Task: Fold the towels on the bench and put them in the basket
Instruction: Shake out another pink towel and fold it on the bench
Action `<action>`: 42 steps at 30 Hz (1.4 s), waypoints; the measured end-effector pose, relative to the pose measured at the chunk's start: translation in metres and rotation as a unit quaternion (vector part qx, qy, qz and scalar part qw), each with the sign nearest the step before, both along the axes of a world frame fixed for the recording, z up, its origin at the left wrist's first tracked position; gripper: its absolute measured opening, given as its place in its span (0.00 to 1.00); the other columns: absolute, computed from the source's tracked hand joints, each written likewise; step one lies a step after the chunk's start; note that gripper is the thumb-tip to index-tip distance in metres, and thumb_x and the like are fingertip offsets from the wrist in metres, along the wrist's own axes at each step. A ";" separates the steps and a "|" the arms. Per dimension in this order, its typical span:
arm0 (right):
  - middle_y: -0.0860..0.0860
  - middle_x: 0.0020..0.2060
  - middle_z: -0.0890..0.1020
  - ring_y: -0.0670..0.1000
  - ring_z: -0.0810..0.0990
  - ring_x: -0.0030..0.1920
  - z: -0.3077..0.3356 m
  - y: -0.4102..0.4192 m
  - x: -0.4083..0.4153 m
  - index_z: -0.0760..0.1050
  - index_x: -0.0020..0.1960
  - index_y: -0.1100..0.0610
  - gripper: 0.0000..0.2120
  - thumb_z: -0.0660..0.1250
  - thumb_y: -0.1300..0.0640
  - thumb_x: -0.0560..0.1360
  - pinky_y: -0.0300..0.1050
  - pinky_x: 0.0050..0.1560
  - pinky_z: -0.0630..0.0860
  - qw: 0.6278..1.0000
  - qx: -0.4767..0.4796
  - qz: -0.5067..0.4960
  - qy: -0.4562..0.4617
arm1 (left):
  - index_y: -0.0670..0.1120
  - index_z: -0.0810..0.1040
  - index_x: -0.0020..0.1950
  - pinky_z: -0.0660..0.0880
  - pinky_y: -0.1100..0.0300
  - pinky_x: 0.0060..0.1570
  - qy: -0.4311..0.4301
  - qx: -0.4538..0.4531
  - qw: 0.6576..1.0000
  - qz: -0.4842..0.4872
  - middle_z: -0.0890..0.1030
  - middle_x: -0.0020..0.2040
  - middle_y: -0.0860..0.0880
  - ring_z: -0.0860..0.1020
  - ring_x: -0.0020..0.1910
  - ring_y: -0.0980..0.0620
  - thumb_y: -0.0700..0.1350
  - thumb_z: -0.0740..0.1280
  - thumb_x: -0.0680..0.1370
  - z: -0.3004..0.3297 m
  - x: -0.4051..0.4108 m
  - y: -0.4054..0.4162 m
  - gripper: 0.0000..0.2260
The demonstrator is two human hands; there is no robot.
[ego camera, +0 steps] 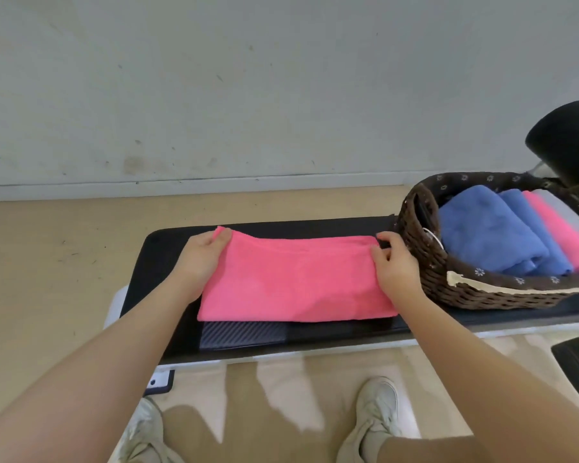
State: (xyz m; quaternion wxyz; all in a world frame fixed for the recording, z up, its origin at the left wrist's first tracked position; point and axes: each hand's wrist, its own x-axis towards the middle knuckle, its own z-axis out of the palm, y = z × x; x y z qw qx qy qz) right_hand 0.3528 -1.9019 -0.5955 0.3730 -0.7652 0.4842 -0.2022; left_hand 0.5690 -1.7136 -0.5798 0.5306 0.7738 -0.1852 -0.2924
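Setting: grey scuffed wall, tan floor; black padded desk (pixel 168 262) runs across the view.
Towel: pink towel (pixel 295 279) lies flat on desk, near edge looks like a fold, far edge loose, both far corners held.
Left hand: left hand (pixel 203 255) pinches far left corner, thumb on top, fingers curled under the cloth.
Right hand: right hand (pixel 393 262) pinches far right corner, fingers curled round the edge, just beside the basket.
Basket: wicker basket (pixel 422 262) with dark flowered liner stands on right end of desk; holds blue towels (pixel 482 235) and a pink one (pixel 562 235), folded, side by side.
Step (judged): squaring the far edge after a lengthwise fold; a crosswise fold probably follows.
Method (judged): keep both corners level, pull gently outward to take out slack, line top layer on lower one before letting go. Smooth with flat palms toward the fold. Then bring one end over the other so the width suits the gap left in the basket.
Risk (judged): soft cloth shifts; uneven tension would skew layers.
Writing: none readable; small white tag on the basket rim, too small to make out.
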 end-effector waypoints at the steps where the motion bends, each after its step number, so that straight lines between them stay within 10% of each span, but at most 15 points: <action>1: 0.53 0.51 0.78 0.53 0.76 0.53 -0.002 -0.002 0.000 0.71 0.65 0.58 0.15 0.58 0.59 0.79 0.43 0.55 0.68 0.999 -0.014 0.031 0.013 | 0.45 0.80 0.48 0.72 0.55 0.54 -0.015 0.004 1.000 -0.007 0.81 0.50 0.46 0.78 0.49 0.48 0.50 0.58 0.80 -0.004 0.004 -0.007 0.13; 10: 0.53 0.42 0.77 0.52 0.73 0.43 0.000 -0.018 0.005 0.74 0.47 0.60 0.05 0.63 0.58 0.78 0.41 0.43 0.65 0.987 -0.074 0.077 0.118 | 0.34 0.76 0.48 0.64 0.59 0.35 -0.178 0.116 0.977 -0.013 0.76 0.42 0.42 0.71 0.41 0.48 0.46 0.57 0.81 -0.022 0.026 -0.027 0.16; 18: 0.47 0.38 0.72 0.50 0.71 0.45 0.001 -0.016 0.017 0.71 0.51 0.59 0.02 0.60 0.62 0.78 0.43 0.46 0.65 0.999 -0.009 -0.024 0.020 | 0.38 0.73 0.50 0.71 0.52 0.40 -0.301 0.173 0.938 -0.020 0.77 0.40 0.43 0.74 0.40 0.44 0.46 0.54 0.81 -0.023 0.016 -0.023 0.13; 29: 0.56 0.44 0.76 0.61 0.77 0.46 -0.009 -0.015 0.033 0.66 0.56 0.60 0.08 0.52 0.58 0.81 0.46 0.40 0.66 0.982 -0.108 -0.057 0.146 | 0.38 0.69 0.54 0.64 0.53 0.33 -0.406 0.295 0.863 -0.050 0.75 0.48 0.38 0.73 0.39 0.40 0.41 0.51 0.81 -0.029 0.015 -0.031 0.10; 33: 0.60 0.61 0.73 0.63 0.77 0.55 -0.007 -0.004 0.043 0.65 0.64 0.62 0.14 0.57 0.61 0.79 0.51 0.47 0.72 0.947 -0.197 -0.033 0.250 | 0.38 0.63 0.69 0.65 0.46 0.59 -0.469 0.311 0.824 -0.066 0.67 0.68 0.37 0.68 0.64 0.38 0.34 0.53 0.77 -0.021 0.004 -0.025 0.19; 36: 0.63 0.63 0.76 0.63 0.77 0.59 -0.008 0.033 0.064 0.72 0.64 0.65 0.21 0.61 0.60 0.72 0.56 0.56 0.76 0.903 -0.372 0.105 0.186 | 0.40 0.56 0.75 0.40 0.53 0.72 -0.512 0.218 0.810 -0.182 0.54 0.77 0.42 0.51 0.76 0.44 0.41 0.47 0.77 -0.018 -0.021 -0.030 0.25; 39: 0.54 0.76 0.55 0.53 0.53 0.77 -0.016 0.071 0.075 0.53 0.76 0.58 0.29 0.46 0.46 0.78 0.52 0.75 0.50 0.901 -0.228 0.303 0.213 | 0.43 0.47 0.77 0.36 0.58 0.71 -0.478 0.234 0.795 -0.291 0.46 0.78 0.46 0.44 0.77 0.50 0.54 0.32 0.68 -0.033 -0.041 -0.029 0.38; 42: 0.48 0.77 0.44 0.49 0.42 0.77 -0.028 0.061 0.057 0.40 0.77 0.48 0.40 0.30 0.34 0.67 0.49 0.75 0.39 0.886 -0.199 0.295 0.298 | 0.46 0.42 0.77 0.37 0.56 0.73 -0.457 0.296 0.790 -0.281 0.41 0.78 0.47 0.42 0.77 0.51 0.65 0.29 0.65 -0.048 -0.032 -0.015 0.43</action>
